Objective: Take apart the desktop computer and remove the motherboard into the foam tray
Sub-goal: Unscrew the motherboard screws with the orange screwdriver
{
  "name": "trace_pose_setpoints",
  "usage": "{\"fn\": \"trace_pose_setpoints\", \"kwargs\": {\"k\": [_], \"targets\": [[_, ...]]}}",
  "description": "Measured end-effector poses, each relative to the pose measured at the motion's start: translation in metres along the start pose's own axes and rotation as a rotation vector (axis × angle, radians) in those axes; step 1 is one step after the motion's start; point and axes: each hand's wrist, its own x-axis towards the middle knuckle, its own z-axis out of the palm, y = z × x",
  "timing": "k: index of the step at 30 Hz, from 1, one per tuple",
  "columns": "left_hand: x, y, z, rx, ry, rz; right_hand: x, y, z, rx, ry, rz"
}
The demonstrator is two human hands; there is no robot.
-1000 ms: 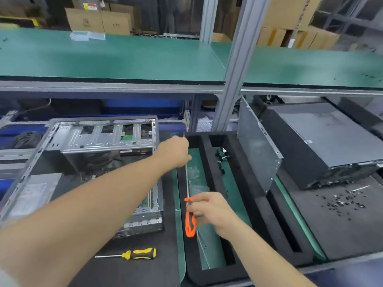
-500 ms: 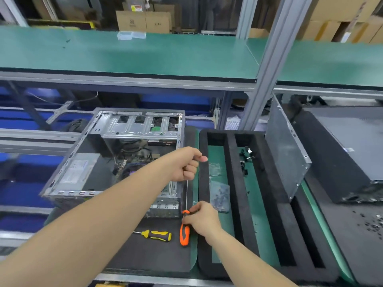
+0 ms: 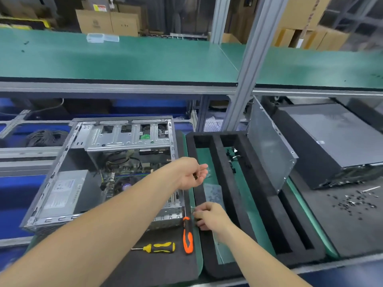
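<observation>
Two hands at the foam tray's left rim

The left hand [image 3: 191, 172] is half curled over the foam tray [image 3: 221, 162], and the right hand [image 3: 210, 217] curls down on its rim beside an orange screwdriver [image 3: 188, 237]; I cannot tell what either holds. Clear bags [image 3: 213, 192] and black cables [image 3: 233, 160] lie in the tray. The motherboard [image 3: 128, 172] sits in the open case [image 3: 124, 137] left of it.
</observation>
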Motion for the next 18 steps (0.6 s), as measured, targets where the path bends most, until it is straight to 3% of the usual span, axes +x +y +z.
{"fn": "trace_pose_setpoints", "kwargs": {"k": [5, 10, 18], "targets": [[0.024, -0.008, 0.035, 0.088, -0.034, 0.053, 0.008, 0.004, -0.044, 0.164, 0.190, -0.102], [0.067, -0.031, 0.090, 0.171, 0.004, 0.080, 0.034, 0.007, -0.113, 0.485, 0.354, -0.104], [0.149, -0.079, 0.173, 0.088, 0.095, -0.061, 0.076, 0.036, -0.180, 0.649, 0.287, 0.025]]}}
